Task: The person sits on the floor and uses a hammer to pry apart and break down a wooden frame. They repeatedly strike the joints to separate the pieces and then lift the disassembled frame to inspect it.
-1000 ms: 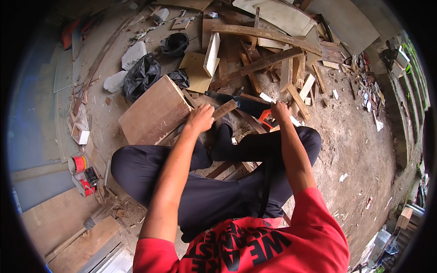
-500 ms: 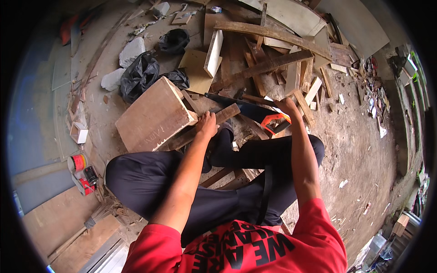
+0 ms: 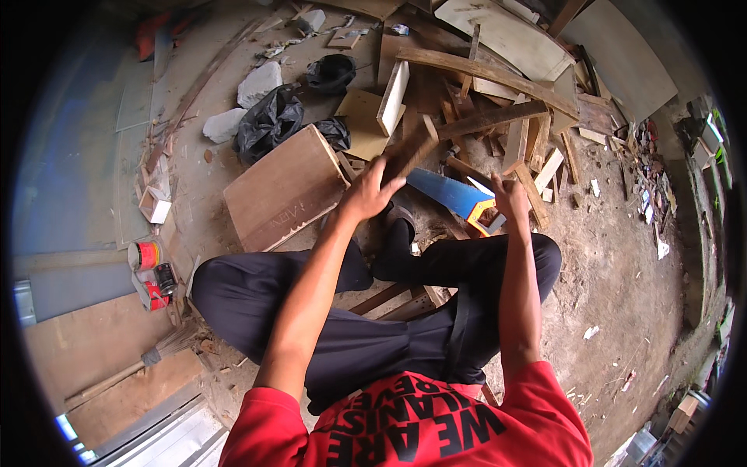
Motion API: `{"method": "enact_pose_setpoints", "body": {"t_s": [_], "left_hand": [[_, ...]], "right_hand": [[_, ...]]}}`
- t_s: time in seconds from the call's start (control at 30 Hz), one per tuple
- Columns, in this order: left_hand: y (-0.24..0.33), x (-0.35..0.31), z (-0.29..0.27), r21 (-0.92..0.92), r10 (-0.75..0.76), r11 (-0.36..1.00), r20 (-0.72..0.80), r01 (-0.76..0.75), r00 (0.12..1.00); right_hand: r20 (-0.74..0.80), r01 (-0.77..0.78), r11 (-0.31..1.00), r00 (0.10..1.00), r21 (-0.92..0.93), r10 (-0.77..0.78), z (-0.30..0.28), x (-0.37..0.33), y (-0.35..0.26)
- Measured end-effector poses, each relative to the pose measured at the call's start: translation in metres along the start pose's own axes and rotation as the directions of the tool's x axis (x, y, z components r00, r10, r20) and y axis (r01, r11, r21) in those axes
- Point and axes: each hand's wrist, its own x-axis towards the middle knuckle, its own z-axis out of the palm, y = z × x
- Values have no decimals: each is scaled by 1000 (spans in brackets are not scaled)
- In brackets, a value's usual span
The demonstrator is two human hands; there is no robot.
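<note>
My left hand is closed around a short brown wood plank, tilted up off the ground and slightly blurred. My right hand grips the wooden handle of a hammer; its head is hard to make out now. Below that handle lies a handsaw with a blue-looking blade and an orange grip, close to my right hand but apparently not in it. A plywood box stands on the floor to the left of the plank, just beyond my left knee.
Scrap boards and beams lie heaped at the far side. Black plastic bags and pale rubble blocks sit behind the box. Cans and a stick broom are at the left. Wood debris litters the dirt floor.
My left hand has lifted the plank from beside the box, tilting its far end upward. My right hand stays on the hammer, slightly lower. The whole view has shifted a little.
</note>
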Motion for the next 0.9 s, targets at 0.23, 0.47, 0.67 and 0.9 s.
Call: {"method": "enact_pose_setpoints", "body": {"t_s": [0.23, 0.47, 0.67, 0.9], "left_hand": [[17, 13, -120, -628, -250, 774, -419, -80, 873], [-102, -97, -190, -860, -808, 452, -507, -237, 301], [-152, -177, -192, -935, -935, 339, -321, 108, 152], [-93, -168, -162, 326, -63, 843, -731, 429, 680]], "right_hand": [[310, -395, 786, 912, 475, 271, 1, -18, -18], [643, -590, 380, 766, 712, -16, 28, -50, -87], [755, -674, 345, 616, 654, -227, 47, -107, -174], [817, -780, 281, 461, 559, -347, 66, -172, -248]]}}
